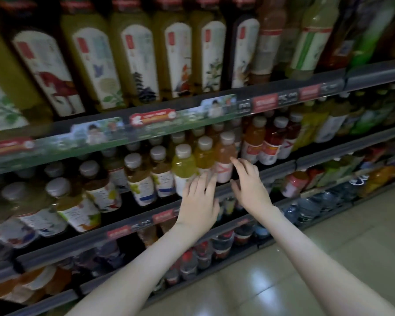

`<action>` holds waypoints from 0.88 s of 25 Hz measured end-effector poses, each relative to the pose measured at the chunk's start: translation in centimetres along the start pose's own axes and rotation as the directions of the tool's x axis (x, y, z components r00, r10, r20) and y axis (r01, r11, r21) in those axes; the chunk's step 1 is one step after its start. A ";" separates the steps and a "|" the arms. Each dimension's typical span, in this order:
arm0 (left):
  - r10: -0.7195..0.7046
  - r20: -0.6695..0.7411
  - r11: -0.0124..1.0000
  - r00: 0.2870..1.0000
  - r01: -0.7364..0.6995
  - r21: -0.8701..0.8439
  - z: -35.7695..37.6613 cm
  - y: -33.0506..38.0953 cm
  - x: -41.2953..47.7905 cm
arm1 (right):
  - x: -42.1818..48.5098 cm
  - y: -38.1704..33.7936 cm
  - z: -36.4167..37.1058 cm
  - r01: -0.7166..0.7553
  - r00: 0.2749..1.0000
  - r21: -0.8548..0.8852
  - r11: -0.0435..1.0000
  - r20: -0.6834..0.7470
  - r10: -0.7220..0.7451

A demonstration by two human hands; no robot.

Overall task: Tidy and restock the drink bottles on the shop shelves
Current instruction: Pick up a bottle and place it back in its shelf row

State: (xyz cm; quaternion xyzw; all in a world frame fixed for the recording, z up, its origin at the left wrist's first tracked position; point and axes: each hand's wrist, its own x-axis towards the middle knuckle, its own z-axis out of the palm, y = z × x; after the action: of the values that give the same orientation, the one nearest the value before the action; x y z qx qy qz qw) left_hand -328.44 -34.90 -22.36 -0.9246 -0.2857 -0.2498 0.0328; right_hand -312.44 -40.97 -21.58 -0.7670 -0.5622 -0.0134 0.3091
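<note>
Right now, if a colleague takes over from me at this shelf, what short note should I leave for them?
Left hand: open, fingers straight at the lower part of the amber bottle.
Right hand: open, one fingertip touching the peach bottle.
Both bottles stand upright at the front of the middle shelf.
Done: front row looks full.
Left: probably straightening these two.

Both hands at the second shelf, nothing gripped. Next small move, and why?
Probably curl the right hand around the peach bottle: its straight fingers are at that bottle's side, while the left hand, also open, reaches the amber bottle beside it. Neither holds anything yet.
</note>
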 end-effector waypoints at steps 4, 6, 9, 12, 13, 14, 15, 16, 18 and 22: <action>-0.038 0.044 0.996 0.998 0.041 -0.080 3.8 9.9 6.1 | -0.6 9.8 -6.3 -0.061 0.998 -0.005 0.998 0.002 0.061; -0.043 0.063 0.993 0.997 0.050 -0.105 5.5 14.0 8.3 | -1.3 14.3 -8.9 -0.103 0.994 0.010 0.995 0.026 0.103; -0.051 0.089 0.991 0.995 0.061 -0.116 8.2 18.8 11.7 | -1.5 20.5 -12.0 -0.145 0.989 0.028 0.989 0.032 0.144; -0.040 0.116 0.993 0.992 0.053 -0.110 10.7 22.5 16.2 | 0.0 25.9 -14.6 -0.165 0.986 0.056 0.985 -0.016 0.166; -0.028 0.112 0.993 0.993 0.041 -0.112 11.7 23.7 18.2 | 1.0 28.0 -15.5 -0.163 0.986 0.064 0.985 -0.037 0.165; -0.019 0.109 0.993 0.994 0.032 -0.113 12.7 24.8 20.0 | 2.0 29.8 -16.3 -0.159 0.985 0.072 0.985 -0.057 0.164; -0.012 0.101 0.993 0.995 0.024 -0.117 13.9 25.8 21.9 | 3.2 31.6 -17.0 -0.157 0.984 0.080 0.984 -0.072 0.163; -0.005 0.093 0.992 0.996 0.017 -0.126 15.1 26.8 23.9 | 4.4 33.5 -17.7 -0.155 0.984 0.082 0.985 -0.079 0.161; -0.010 0.091 0.990 0.996 0.023 -0.140 17.4 29.1 27.8 | 6.5 37.5 -19.1 -0.152 0.985 0.043 0.988 -0.073 0.154; -0.057 0.185 0.993 0.981 0.075 -0.089 20.3 33.6 34.5 | 9.7 44.4 -22.5 -0.173 0.984 0.033 0.984 -0.021 0.174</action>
State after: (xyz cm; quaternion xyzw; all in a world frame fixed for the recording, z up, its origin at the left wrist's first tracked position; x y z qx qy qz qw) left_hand -276.55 -41.15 -20.71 -0.9341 -0.3058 -0.1784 -0.0461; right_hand -262.84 -51.56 -20.22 -0.8080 -0.4895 0.0130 0.3277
